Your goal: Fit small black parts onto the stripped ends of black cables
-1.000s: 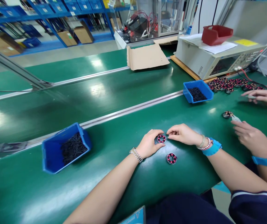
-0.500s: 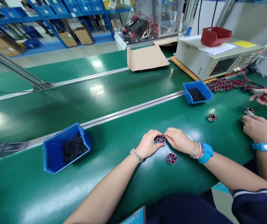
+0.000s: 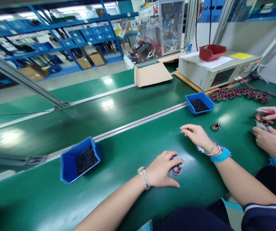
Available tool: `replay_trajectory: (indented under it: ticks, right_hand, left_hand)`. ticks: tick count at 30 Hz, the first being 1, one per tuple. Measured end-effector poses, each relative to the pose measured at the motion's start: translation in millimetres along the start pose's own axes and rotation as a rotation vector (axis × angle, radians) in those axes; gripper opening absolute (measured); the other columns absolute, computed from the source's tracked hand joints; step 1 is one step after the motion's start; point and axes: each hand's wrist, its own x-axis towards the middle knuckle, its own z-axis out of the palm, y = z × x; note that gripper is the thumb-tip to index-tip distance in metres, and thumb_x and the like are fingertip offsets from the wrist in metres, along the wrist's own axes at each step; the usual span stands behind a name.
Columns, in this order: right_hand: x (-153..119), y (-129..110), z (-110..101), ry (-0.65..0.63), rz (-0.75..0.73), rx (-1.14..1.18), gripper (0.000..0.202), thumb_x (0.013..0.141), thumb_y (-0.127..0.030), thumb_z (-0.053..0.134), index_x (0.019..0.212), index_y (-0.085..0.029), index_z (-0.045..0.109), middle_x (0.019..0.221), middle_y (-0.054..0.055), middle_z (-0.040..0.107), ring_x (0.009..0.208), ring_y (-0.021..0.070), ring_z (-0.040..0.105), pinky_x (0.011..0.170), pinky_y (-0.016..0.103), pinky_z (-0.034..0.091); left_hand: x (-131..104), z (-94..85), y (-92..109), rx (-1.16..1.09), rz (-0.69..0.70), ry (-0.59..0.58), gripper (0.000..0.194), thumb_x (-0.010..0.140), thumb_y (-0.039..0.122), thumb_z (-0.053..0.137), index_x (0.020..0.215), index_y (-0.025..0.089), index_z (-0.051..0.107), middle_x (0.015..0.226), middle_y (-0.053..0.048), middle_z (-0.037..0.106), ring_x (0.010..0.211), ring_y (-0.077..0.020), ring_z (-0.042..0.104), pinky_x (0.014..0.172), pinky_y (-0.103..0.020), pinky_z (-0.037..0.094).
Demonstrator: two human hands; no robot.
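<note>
My left hand (image 3: 163, 168) is spread low over the green table, its fingers reaching across a round part with pink-red windings (image 3: 176, 169). Part of that ring is hidden by the fingers. My right hand (image 3: 193, 133) is raised off to the right, fingers curled together with the thumb; whether something small is between them is hidden. A single round part with copper-coloured windings (image 3: 216, 126) lies to the right of my right hand. The small blue bin (image 3: 200, 112) with black pieces stands beyond my right hand.
A large blue bin (image 3: 66, 166) of black pieces stands left. At right, another person's hands (image 3: 269, 138) hold probes at a round part. Behind are wound parts (image 3: 239, 93), a tester (image 3: 207, 75) with a red bin (image 3: 212, 53), and cardboard (image 3: 152, 75).
My hands have moved apart: the left has opened over a ring on the table, the right has moved away rightward. The view has shifted upward. The other person's hands have come closer together.
</note>
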Motion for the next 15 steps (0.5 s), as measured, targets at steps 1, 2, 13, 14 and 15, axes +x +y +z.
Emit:
replay_trajectory:
  ticks: [1, 2, 13, 14, 15]
  right_hand:
    - [0, 2, 0, -0.002, 0.0, 0.002, 0.023, 0.078, -0.028, 0.048, 0.091, -0.014, 0.063, 0.079, 0.005, 0.066, 0.068, 0.0148, 0.058, 0.065, 0.027, 0.046]
    - [-1, 3, 0, -0.004, -0.029, -0.007, 0.023, 0.078, -0.027, 0.049, 0.09, -0.015, 0.063, 0.081, 0.005, 0.066, 0.071, 0.015, 0.059, 0.067, 0.027, 0.046]
    - [1, 4, -2, -0.052, -0.23, -0.113, 0.018, 0.081, -0.022, 0.046, 0.087, -0.018, 0.062, 0.086, 0.004, 0.064, 0.08, 0.0149, 0.058, 0.074, 0.027, 0.044]
    - [1, 4, -3, -0.061, -0.235, -0.117, 0.018, 0.081, -0.021, 0.046, 0.087, -0.018, 0.062, 0.086, 0.004, 0.063, 0.08, 0.0148, 0.057, 0.074, 0.027, 0.044]
    - [1, 5, -4, -0.07, -0.236, -0.122, 0.018, 0.081, -0.021, 0.046, 0.088, -0.018, 0.062, 0.087, 0.004, 0.063, 0.081, 0.0147, 0.057, 0.075, 0.027, 0.044]
  left_hand:
    - [1, 6.7, 6, 0.038, -0.02, 0.01, 0.055, 0.06, 0.043, 0.069, 0.109, 0.024, 0.055, 0.12, -0.01, 0.046, 0.106, -0.0274, 0.041, 0.089, -0.042, 0.038]
    - [3, 12.6, 9, 0.068, -0.032, 0.021, 0.045, 0.062, 0.042, 0.067, 0.102, 0.023, 0.059, 0.116, -0.009, 0.049, 0.103, -0.026, 0.043, 0.087, -0.04, 0.039]
    - [80, -132.4, -146, 0.435, -0.732, 0.3, 0.039, 0.074, 0.041, 0.052, 0.106, 0.02, 0.058, 0.107, -0.007, 0.056, 0.101, -0.0208, 0.049, 0.092, -0.03, 0.034]
    - [82, -142.6, -161, 0.449, -0.796, 0.322, 0.042, 0.076, 0.042, 0.048, 0.109, 0.017, 0.056, 0.108, -0.01, 0.056, 0.101, -0.022, 0.05, 0.09, -0.031, 0.035]
    - [84, -148.5, -173, 0.459, -0.848, 0.334, 0.044, 0.078, 0.042, 0.046, 0.112, 0.015, 0.054, 0.109, -0.012, 0.055, 0.1, -0.0231, 0.051, 0.088, -0.033, 0.036]
